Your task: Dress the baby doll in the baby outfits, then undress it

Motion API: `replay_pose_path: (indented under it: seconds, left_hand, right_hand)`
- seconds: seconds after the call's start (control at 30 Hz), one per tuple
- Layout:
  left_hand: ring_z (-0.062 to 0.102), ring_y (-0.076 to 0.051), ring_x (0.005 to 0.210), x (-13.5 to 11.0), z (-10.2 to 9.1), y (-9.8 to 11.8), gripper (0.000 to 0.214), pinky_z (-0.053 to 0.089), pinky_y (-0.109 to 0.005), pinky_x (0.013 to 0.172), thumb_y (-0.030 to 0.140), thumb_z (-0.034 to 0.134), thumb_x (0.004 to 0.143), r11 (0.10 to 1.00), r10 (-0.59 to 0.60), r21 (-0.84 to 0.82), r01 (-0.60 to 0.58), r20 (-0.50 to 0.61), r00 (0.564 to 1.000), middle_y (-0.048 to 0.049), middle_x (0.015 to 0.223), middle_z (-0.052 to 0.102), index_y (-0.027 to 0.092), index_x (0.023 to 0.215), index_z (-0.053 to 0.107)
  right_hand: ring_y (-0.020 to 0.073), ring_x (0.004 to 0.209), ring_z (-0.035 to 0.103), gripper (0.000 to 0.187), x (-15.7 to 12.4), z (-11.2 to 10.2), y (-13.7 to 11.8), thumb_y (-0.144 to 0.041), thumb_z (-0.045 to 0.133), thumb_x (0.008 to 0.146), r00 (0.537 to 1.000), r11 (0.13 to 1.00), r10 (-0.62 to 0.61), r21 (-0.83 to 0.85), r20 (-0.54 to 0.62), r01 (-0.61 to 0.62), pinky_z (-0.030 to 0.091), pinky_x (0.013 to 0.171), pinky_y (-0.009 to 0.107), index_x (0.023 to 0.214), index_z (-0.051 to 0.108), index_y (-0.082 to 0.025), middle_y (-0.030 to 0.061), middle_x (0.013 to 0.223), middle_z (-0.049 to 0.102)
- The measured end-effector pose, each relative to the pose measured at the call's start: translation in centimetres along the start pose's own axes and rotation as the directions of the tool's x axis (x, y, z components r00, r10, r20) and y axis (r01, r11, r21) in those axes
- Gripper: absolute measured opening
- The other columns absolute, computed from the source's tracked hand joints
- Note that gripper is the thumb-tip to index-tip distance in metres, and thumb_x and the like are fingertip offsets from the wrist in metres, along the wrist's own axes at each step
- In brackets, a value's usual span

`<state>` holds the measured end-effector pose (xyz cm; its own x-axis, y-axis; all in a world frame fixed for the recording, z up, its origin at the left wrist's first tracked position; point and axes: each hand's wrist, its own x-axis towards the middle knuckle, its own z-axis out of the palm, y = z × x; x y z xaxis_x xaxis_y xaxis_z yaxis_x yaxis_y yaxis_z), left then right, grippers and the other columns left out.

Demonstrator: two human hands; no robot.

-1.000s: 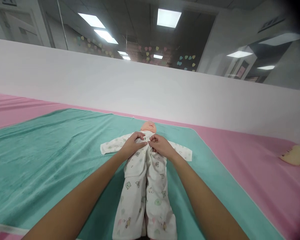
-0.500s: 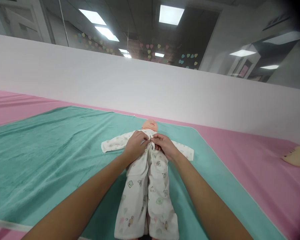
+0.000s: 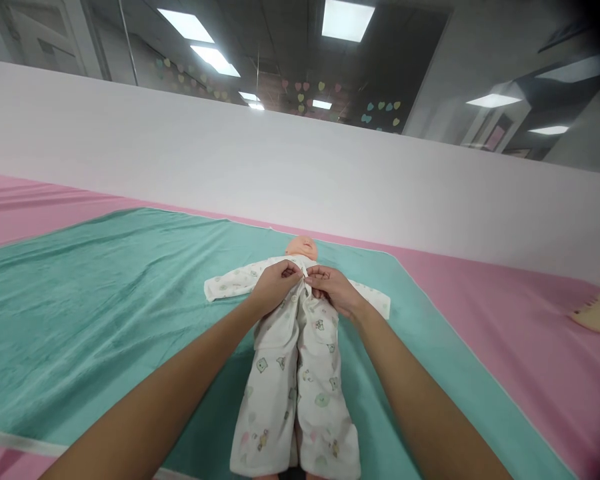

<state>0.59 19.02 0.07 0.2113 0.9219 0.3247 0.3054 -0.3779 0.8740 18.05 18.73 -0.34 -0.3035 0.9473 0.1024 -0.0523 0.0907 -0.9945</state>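
Observation:
A baby doll (image 3: 303,247) lies face up on a teal towel (image 3: 105,300), dressed in a white printed romper (image 3: 295,387). Its sleeves spread out to both sides and its legs point toward me. My left hand (image 3: 275,287) pinches the left edge of the romper's front opening at the doll's chest. My right hand (image 3: 335,290) pinches the right edge just opposite. The fingertips of both hands meet at the chest, below the doll's chin. Both hands are closed on the fabric.
The teal towel lies over a pink sheet (image 3: 505,347). A white partition (image 3: 300,167) runs along the far side. A pale yellow object (image 3: 597,313) lies on the pink sheet at the far right.
Both hands crept slightly up the doll's chest toward the neck, still pinching the romper's front edges together. The view tilted a little.

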Motion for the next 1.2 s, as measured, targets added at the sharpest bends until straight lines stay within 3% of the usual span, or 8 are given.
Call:
replay_pose_path:
  seconds: [0.37,0.77,1.0,1.2]
  left_hand:
    - [0.057,-0.016,0.071,0.4,0.3,-1.2,0.01,0.041,-0.026,0.064,0.031,0.056,0.078,0.998,0.031,-0.047,-0.032,-0.008,0.999,0.0011,0.075,0.062,0.022,0.08,0.058]
    - [0.057,-0.015,0.076,0.3,0.1,-0.9,0.02,0.041,-0.025,0.067,0.036,0.059,0.076,0.992,0.008,-0.13,0.0,0.066,0.998,0.0003,0.081,0.061,0.021,0.088,0.055]
    - [0.055,-0.013,0.071,0.5,0.1,-0.8,0.021,0.039,-0.022,0.061,0.018,0.058,0.067,0.973,-0.046,-0.222,0.062,0.076,0.996,0.0018,0.077,0.058,0.019,0.087,0.054]
    - [0.054,-0.012,0.071,0.3,0.1,-0.8,0.02,0.039,-0.023,0.063,0.02,0.06,0.067,0.95,-0.047,-0.304,0.071,0.086,0.995,0.0014,0.078,0.057,0.018,0.086,0.053]
  right_hand:
    - [0.0062,0.048,0.048,0.026,0.2,0.0,0.0,-0.037,0.067,0.072,0.999,0.997,-0.021,-0.077,0.026,0.022,0.034,0.047,0.02,0.088,0.062,-0.017,-0.001,0.07,0.06]
    - [0.0059,0.04,0.039,0.022,-0.1,0.7,-0.9,-0.032,0.059,0.076,0.998,0.935,-0.012,-0.352,0.066,0.035,0.029,0.04,0.018,0.093,0.055,-0.019,-0.0054,0.054,0.057]
    - [0.0062,0.04,0.038,0.024,0.0,0.9,-0.6,-0.026,0.058,0.075,0.996,0.936,-0.037,-0.346,0.076,0.061,0.029,0.039,0.017,0.096,0.049,-0.021,-0.0075,0.053,0.055]
    - [0.0054,0.04,0.038,0.021,-0.1,0.7,-0.4,-0.031,0.057,0.077,0.998,0.965,-0.043,-0.257,0.054,0.056,0.028,0.041,0.017,0.095,0.051,-0.02,-0.0061,0.055,0.056]
